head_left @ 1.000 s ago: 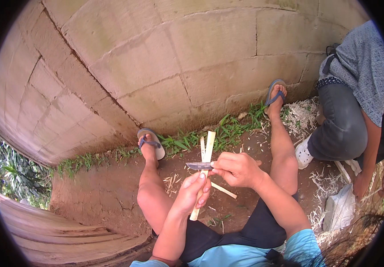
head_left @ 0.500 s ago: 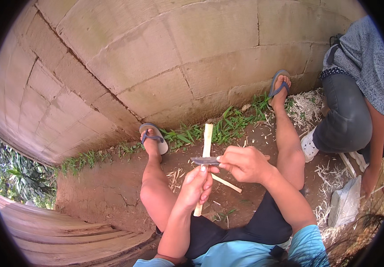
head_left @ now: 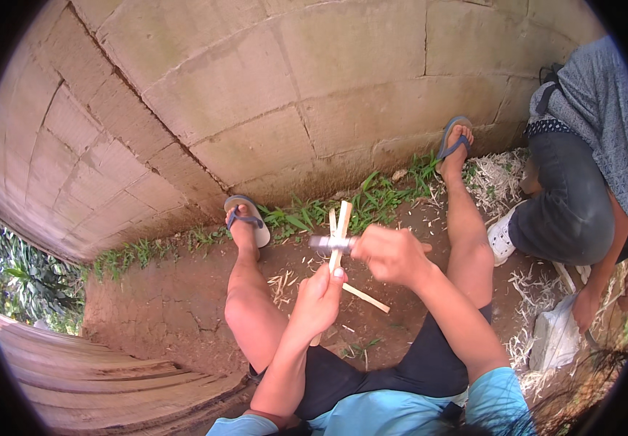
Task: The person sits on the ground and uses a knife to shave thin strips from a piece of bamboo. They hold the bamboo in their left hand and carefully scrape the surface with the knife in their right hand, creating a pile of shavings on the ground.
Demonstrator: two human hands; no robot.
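My left hand (head_left: 319, 296) is closed around a pale wooden stick (head_left: 342, 218), held upright above the ground between my knees. In my right hand (head_left: 392, 254) is a knife, gripped by its handle. The knife blade (head_left: 326, 243), smeared by motion, points left and lies across the stick just above my left thumb. A second pale strip (head_left: 333, 220) shows beside the stick's upper end; whether it is joined to it I cannot tell. Another pale stick (head_left: 366, 298) lies on the soil below my hands.
A block wall (head_left: 241, 138) rises ahead, with grass (head_left: 372, 200) along its foot. Wood shavings (head_left: 498, 178) lie about at right. A co-worker in dark trousers (head_left: 565, 196) sits there, one hand (head_left: 585, 309) by a pale block (head_left: 555, 338). Wooden boards (head_left: 96, 370) stand at lower left.
The stick in my left hand has tilted slightly, its top leaning right. My right hand has moved a little left and upward with the knife, whose blade has slid up the stick.
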